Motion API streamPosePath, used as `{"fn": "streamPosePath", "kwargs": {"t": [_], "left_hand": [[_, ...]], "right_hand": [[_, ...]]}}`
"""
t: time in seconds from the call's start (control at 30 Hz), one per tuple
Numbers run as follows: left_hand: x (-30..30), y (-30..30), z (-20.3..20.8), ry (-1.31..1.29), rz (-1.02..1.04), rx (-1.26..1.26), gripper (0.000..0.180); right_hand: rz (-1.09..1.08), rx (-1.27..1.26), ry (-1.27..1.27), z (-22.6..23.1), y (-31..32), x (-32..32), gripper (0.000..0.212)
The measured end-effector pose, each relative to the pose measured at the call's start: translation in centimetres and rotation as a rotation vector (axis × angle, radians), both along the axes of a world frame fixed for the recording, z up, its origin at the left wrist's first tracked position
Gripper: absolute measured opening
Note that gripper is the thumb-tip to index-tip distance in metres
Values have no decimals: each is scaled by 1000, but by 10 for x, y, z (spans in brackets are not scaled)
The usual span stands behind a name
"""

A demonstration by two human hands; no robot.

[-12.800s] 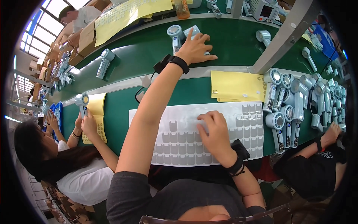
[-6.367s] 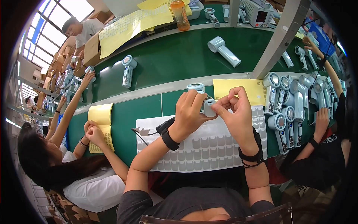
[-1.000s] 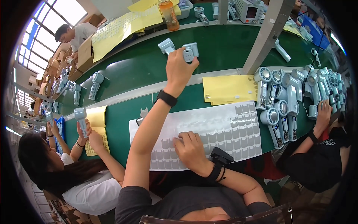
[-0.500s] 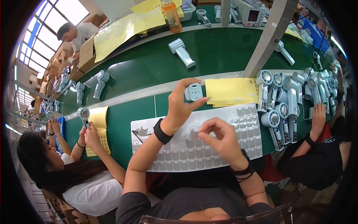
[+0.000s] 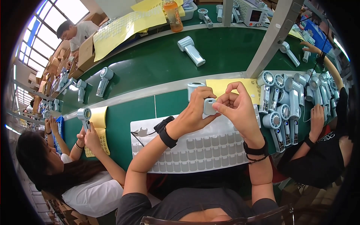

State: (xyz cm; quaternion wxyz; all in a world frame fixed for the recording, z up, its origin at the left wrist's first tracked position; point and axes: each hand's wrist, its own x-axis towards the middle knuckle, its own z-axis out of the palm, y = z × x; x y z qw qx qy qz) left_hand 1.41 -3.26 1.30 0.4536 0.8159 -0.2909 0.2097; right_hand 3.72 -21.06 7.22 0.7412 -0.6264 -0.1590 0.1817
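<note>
My left hand (image 5: 195, 108) is closed around a pale blue handheld fan (image 5: 195, 87), its round head pointing away and its handle end toward me. A grey sticker (image 5: 208, 106) covers that handle end. My right hand (image 5: 236, 108) has its thumb and bent fingers at the sticker's right edge; the exact contact is partly hidden. Below both hands lies a white backing sheet (image 5: 180, 144) with rows of grey stickers, some spots bare.
Yellow sheets (image 5: 255, 88) lie beyond the backing sheet. Many fans (image 5: 285, 97) are piled at right. A green conveyor belt (image 5: 142, 63) carries a fan (image 5: 192, 51) and others. A metal post (image 5: 270, 41) rises at right. Co-workers sit on both sides.
My right hand has moved up from the sticker sheet to the fan's handle end, which now bears a grey sticker. The fan on the belt has shifted right. A co-worker's arm reaches out at right.
</note>
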Motion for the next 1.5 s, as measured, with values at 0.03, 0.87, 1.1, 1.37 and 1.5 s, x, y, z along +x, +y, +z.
{"fn": "streamPosePath", "kwargs": {"t": [0.03,0.87,1.1,1.37,1.5], "left_hand": [[1,1,-2,2,1,0,67],[1,0,-9,-12,27,-20,68],[-4,-1,-2,-35,37,17,69],[-2,11,27,-112,-65,159,33],[44,32,30,-202,105,413,12]], "right_hand": [[2,0,7,-1,0,1,42],[-132,-188,-142,3,10,-9,44],[-156,-444,-177,15,9,-11,42],[181,140,343,-9,-11,13,45],[-184,-83,1,-34,-8,7,38]]}}
